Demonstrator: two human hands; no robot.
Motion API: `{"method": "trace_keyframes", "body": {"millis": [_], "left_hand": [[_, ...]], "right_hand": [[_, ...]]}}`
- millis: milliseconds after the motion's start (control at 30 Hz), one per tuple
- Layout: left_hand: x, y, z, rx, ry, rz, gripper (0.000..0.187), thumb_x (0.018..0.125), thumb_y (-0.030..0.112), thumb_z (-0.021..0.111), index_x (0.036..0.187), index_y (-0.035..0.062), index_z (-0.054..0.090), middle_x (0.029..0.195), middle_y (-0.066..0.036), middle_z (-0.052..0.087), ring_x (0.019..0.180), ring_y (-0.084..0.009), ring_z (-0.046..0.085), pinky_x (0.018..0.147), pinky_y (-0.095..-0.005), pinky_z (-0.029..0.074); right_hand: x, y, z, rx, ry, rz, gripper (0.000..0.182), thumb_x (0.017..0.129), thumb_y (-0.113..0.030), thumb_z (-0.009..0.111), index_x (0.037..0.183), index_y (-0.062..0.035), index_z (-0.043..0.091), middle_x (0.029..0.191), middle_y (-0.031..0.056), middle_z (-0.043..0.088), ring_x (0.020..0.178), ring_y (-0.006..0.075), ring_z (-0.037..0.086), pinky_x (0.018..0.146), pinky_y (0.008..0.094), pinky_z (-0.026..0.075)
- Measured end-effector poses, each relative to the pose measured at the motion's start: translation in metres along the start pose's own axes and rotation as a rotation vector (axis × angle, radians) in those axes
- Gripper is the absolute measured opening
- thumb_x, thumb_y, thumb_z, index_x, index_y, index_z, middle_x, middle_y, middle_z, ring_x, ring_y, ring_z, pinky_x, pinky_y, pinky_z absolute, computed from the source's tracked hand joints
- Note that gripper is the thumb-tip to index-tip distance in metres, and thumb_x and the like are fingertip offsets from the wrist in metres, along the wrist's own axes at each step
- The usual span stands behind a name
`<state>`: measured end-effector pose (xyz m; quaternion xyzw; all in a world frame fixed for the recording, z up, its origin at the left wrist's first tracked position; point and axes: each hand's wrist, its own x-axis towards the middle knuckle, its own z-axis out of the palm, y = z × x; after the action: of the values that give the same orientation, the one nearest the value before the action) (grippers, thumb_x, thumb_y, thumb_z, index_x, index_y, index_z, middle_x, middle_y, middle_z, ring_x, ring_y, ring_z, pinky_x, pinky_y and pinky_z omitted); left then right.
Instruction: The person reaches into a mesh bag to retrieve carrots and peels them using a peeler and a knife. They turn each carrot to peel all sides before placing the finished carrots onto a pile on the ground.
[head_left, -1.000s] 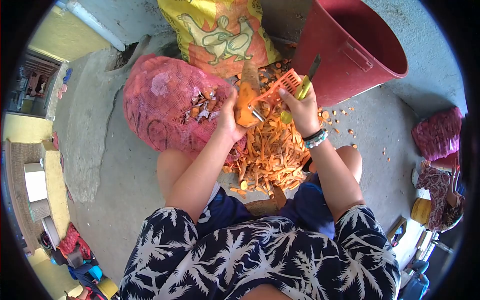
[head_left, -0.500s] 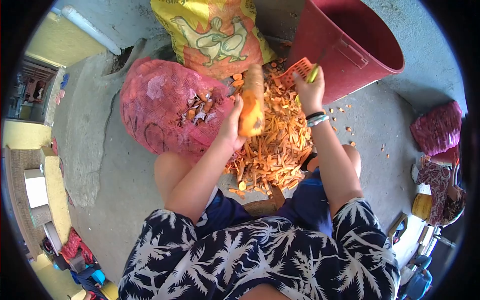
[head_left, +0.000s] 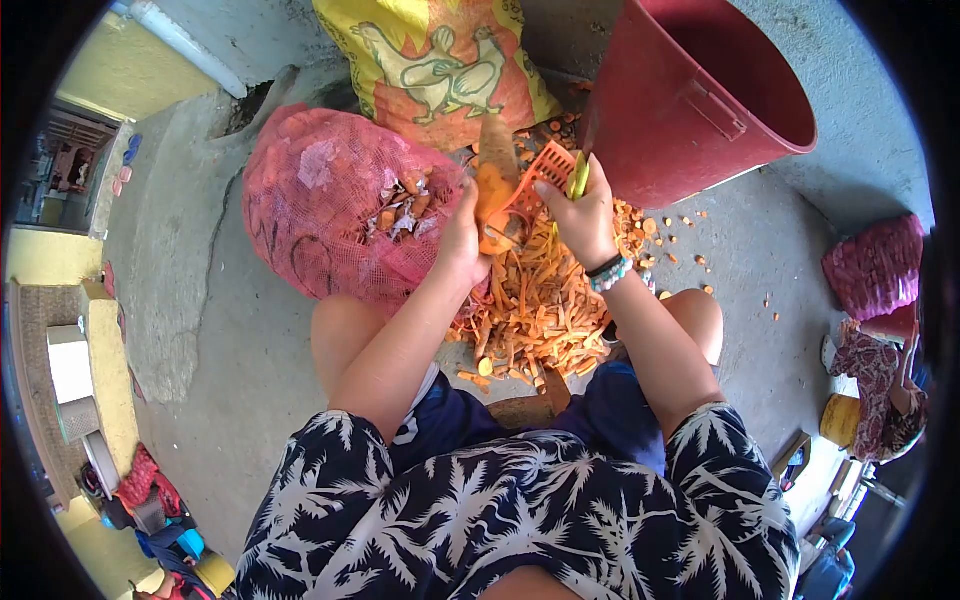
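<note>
My left hand point(head_left: 464, 242) is wrapped round the lower part of a large, thick carrot point(head_left: 496, 165), held upright with a brown unpeeled top and bright orange peeled patches. My right hand point(head_left: 583, 215) grips a peeler point(head_left: 545, 178) with an orange slotted plastic body and a yellow-green part. The peeler lies against the carrot's right side; its blade cannot be made out. Below both hands, a heap of orange peelings point(head_left: 550, 325) spreads over the floor between my legs.
A pink mesh sack point(head_left: 320, 215) stands left of the heap. Behind are a yellow sack point(head_left: 435, 75) printed with chickens and a tall red bin point(head_left: 660, 110). Carrot pieces dot the concrete floor point(head_left: 270, 400). A purple sack point(head_left: 875, 265) and a person point(head_left: 870, 385) are at far right.
My right hand has swung left and slightly down, bringing the peeler from beside the bin onto the carrot. The carrot has shifted slightly left and up in my left hand.
</note>
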<state>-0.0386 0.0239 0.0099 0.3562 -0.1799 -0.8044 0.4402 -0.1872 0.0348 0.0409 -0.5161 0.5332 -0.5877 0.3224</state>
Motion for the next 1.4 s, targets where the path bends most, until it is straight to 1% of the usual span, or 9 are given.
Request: {"method": "trace_keyframes", "body": {"millis": [167,300,367,533,767,867,1033,1200,1400], "left_hand": [[-0.004,0.003,-0.006,-0.006,-0.064,-0.108,0.057,0.086,0.056,0.041,0.117,0.0085,0.046,0.105,-0.008,0.055,0.095,-0.0206,0.054,0.082,-0.0374,0.044],[-0.001,0.006,-0.006,0.029,0.035,-0.124,0.057,0.086,0.057,0.04,0.115,0.0087,0.048,0.105,-0.007,0.055,0.095,-0.0216,0.054,0.084,-0.0385,0.043],[0.0,0.007,-0.008,-0.011,0.019,-0.151,0.058,0.086,0.058,0.039,0.117,0.0091,0.048,0.107,-0.008,0.055,0.096,-0.023,0.054,0.086,-0.0403,0.042],[0.0,0.001,0.0,0.001,0.049,-0.081,0.056,0.087,0.055,0.038,0.116,0.0088,0.048,0.106,-0.009,0.056,0.096,-0.0246,0.055,0.086,-0.0408,0.042],[-0.002,0.006,-0.009,0.037,0.015,-0.15,0.05,0.09,0.045,0.041,0.12,0.005,0.043,0.11,-0.011,0.055,0.096,-0.0218,0.057,0.082,-0.0384,0.046],[-0.001,0.003,-0.009,0.007,0.035,-0.157,0.048,0.09,0.043,0.04,0.121,0.0065,0.044,0.11,-0.011,0.055,0.097,-0.0252,0.055,0.086,-0.0385,0.043],[-0.006,0.01,0.0,-0.088,0.007,-0.183,0.047,0.09,0.045,0.04,0.12,0.0091,0.046,0.113,-0.01,0.054,0.101,-0.0238,0.054,0.088,-0.0393,0.042],[-0.007,0.002,0.0,0.019,-0.02,-0.138,0.043,0.091,0.04,0.04,0.118,0.0068,0.046,0.108,-0.009,0.056,0.095,-0.0203,0.056,0.083,-0.0382,0.046],[-0.004,0.006,-0.009,-0.025,0.074,-0.153,0.046,0.09,0.043,0.043,0.12,0.0092,0.045,0.11,-0.011,0.054,0.099,-0.0248,0.054,0.087,-0.0416,0.042]], "right_hand": [[0.053,0.009,-0.046,0.057,0.373,0.098,0.021,0.078,-0.002,0.063,0.092,-0.0034,0.046,0.082,0.0049,0.059,0.063,0.0091,0.054,0.053,0.0215,0.044],[0.03,-0.004,-0.039,0.111,0.205,0.102,0.025,0.08,-0.004,0.061,0.101,-0.003,0.046,0.085,0.0064,0.06,0.059,0.0061,0.054,0.043,0.0177,0.042],[0.008,-0.017,-0.022,0.174,0.065,0.174,0.041,0.079,-0.004,0.063,0.116,-0.0029,0.044,0.097,0.01,0.061,0.068,0.0091,0.057,0.051,0.0191,0.047],[-0.004,0.002,-0.006,0.031,-0.068,0.068,0.035,0.075,-0.002,0.067,0.104,-0.0016,0.049,0.092,0.0086,0.06,0.084,0.0159,0.056,0.072,0.0282,0.048],[0.052,0.015,-0.054,0.15,0.355,0.052,0.023,0.078,-0.003,0.064,0.093,-0.0043,0.047,0.087,0.0031,0.058,0.066,0.0093,0.056,0.052,0.0202,0.045],[0.035,0.002,-0.046,0.188,0.238,0.078,0.026,0.079,-0.004,0.064,0.099,-0.0052,0.047,0.091,0.0037,0.059,0.063,0.007,0.056,0.047,0.0178,0.044],[-0.009,-0.008,-0.003,0.117,-0.097,0.127,0.036,0.075,-0.003,0.067,0.105,-0.002,0.046,0.095,0.0063,0.059,0.084,0.0146,0.056,0.072,0.0256,0.048],[0.032,0.013,-0.018,-0.067,0.185,-0.146,0.028,0.073,0.0,0.067,0.094,-0.0029,0.05,0.084,0.0041,0.059,0.076,0.0116,0.055,0.063,0.0247,0.047],[0.032,-0.016,-0.043,0.369,0.19,0.036,0.029,0.077,-0.001,0.065,0.099,-0.0045,0.046,0.086,0.0055,0.06,0.07,0.0078,0.057,0.057,0.0201,0.049]]}}
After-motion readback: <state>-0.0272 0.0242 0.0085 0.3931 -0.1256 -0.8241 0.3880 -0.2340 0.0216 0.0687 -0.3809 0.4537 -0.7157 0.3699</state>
